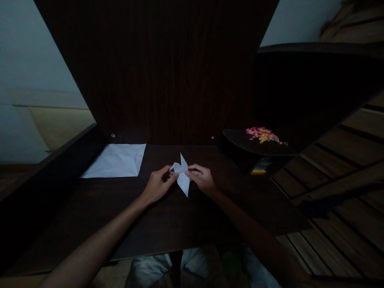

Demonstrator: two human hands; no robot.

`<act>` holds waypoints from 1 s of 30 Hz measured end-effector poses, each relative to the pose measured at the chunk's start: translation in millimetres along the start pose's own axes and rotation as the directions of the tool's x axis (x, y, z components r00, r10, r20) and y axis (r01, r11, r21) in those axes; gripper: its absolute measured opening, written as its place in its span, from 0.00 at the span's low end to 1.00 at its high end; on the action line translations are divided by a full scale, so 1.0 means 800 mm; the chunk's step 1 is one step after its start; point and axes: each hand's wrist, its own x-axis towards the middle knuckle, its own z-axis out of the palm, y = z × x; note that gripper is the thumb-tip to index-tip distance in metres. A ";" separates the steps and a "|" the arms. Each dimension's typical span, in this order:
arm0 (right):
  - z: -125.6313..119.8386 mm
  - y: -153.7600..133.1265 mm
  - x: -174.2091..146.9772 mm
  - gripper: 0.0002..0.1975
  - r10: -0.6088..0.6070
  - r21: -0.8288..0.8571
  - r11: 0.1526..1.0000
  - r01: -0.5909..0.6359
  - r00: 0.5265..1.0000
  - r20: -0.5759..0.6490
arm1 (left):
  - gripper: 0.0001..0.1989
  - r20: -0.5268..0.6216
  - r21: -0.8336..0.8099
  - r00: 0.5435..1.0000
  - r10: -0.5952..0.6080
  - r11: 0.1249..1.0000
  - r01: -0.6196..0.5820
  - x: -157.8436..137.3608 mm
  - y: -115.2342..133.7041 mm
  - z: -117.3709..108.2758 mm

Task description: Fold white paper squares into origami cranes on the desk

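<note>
**Both hands on a small folded paper [183, 186] above the bench [168, 228]**

The person's left hand [157, 186] and right hand [204, 180] meet near the middle of the bench, one on each side of the white folded paper. Each grip is a pinch: the thumbs press on the near face, close together around its middle, while the other fingers curl in from the sides and partly behind. The piece has one narrow point rising away from the person, a broader one reaching down toward them, and a short bent flap at the left, beside the left hand. Whether its underside touches the bench cannot be told.

The step in hand looks like shaping or adjusting the folds at the centre, where the points join. The next move seems to call for light, even thumb pressure, with one side steadied while the other is worked, since thin paper could crease in the wrong place or tear.

Well to the left, a larger white sheet [115, 160] lies on the bench, its surface lined with creases. To the right, a low shelf [237, 138] carries a heap of small coloured pieces [264, 135], apart from both hands.
</note>
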 end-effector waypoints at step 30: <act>-0.005 0.004 -0.004 0.15 0.045 0.064 0.997 -0.053 0.991 0.122 | 0.18 0.034 -0.547 0.936 -0.349 0.777 0.310 0.005 -0.014 0.009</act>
